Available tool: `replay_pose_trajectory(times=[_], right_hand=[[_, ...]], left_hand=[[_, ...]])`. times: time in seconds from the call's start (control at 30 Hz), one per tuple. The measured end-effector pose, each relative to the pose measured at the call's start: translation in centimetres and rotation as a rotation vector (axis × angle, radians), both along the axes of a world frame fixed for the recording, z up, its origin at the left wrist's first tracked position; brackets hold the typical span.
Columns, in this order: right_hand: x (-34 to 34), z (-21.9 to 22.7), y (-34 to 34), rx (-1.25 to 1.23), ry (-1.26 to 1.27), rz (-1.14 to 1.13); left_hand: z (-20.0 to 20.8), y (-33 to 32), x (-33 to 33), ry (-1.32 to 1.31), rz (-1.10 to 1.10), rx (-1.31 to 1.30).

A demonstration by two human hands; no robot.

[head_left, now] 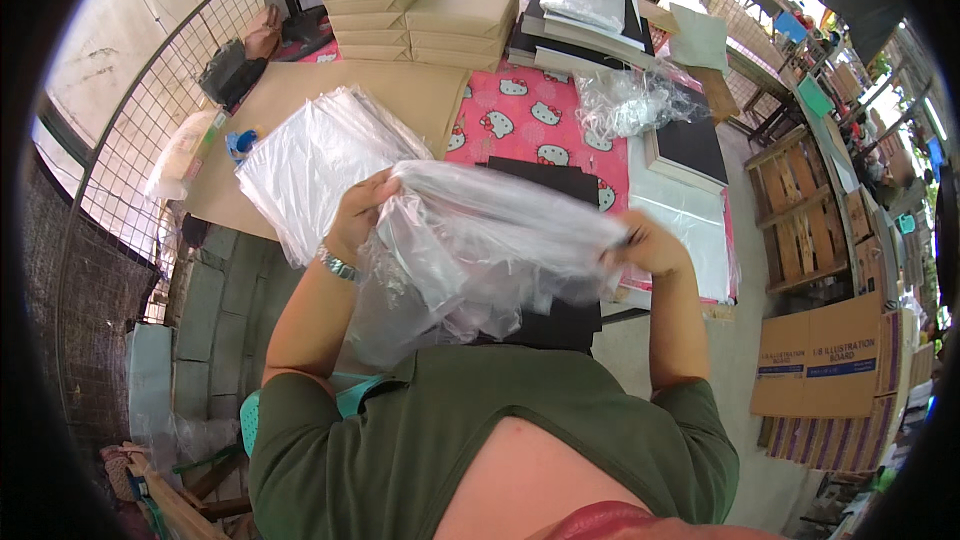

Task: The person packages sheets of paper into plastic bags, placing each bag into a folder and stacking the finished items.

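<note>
Between my hands stretches a clear plastic bag, gathered along its upper edge, with loose folds hanging toward my lap and part of it blurred by motion. My left hand, with a metal watch on its wrist, is closed on the bag's left end. My right hand grips the other end, its fingertips a little smeared. Just beyond my left hand lies a stack of flat clear plastic bags. Below the held bag, black boards show in part on the table.
Brown paper-wrapped stacks stand at the far side of the pink patterned table cover. At the right are a thick black-covered block and crumpled plastic. A wire mesh fence borders the left; cardboard boxes stand at the right.
</note>
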State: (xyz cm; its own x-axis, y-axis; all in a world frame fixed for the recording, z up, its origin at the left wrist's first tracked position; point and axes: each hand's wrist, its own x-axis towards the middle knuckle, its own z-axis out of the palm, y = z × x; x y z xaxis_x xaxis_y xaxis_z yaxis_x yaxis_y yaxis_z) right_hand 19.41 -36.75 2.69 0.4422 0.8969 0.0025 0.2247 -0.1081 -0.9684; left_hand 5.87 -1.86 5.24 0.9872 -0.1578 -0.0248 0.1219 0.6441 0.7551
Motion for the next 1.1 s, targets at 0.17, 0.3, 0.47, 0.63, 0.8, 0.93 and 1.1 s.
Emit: replay_pose_trajectory(times=[0.17, 0.3, 0.47, 0.63, 0.8, 0.93, 1.1], right_hand=[[0.4, 0.7, 2.7, 0.810, 0.575, -0.598], [2.9, -2.9, 0.4, 0.096, 0.377, -0.189], [3.7, -2.1, 0.3, 0.705, 0.479, -0.414], [8.6, -6.6, 0.2, 0.432, 0.608, -0.400], [14.7, -11.8, 1.4, 0.293, 0.529, -0.587], [17.9, -15.1, 1.9, -0.149, -0.105, -0.945], [19.6, -20.6, 6.3, -0.778, -0.775, -0.740]], left_hand=[[-6.9, -2.0, 1.9, -0.049, -0.447, 0.762], [-5.7, 0.1, 3.6, 0.116, 0.115, 0.201], [-8.0, 1.1, 5.0, 0.062, -0.234, 0.372], [-12.2, 1.9, 10.4, 0.129, -0.071, 0.289], [-18.1, 1.9, 18.8, 0.327, 0.254, 0.492], [-20.4, -1.7, 24.8, 0.290, 0.466, 1.035], [-27.5, 1.5, 25.1, 0.250, 0.297, 1.750]])
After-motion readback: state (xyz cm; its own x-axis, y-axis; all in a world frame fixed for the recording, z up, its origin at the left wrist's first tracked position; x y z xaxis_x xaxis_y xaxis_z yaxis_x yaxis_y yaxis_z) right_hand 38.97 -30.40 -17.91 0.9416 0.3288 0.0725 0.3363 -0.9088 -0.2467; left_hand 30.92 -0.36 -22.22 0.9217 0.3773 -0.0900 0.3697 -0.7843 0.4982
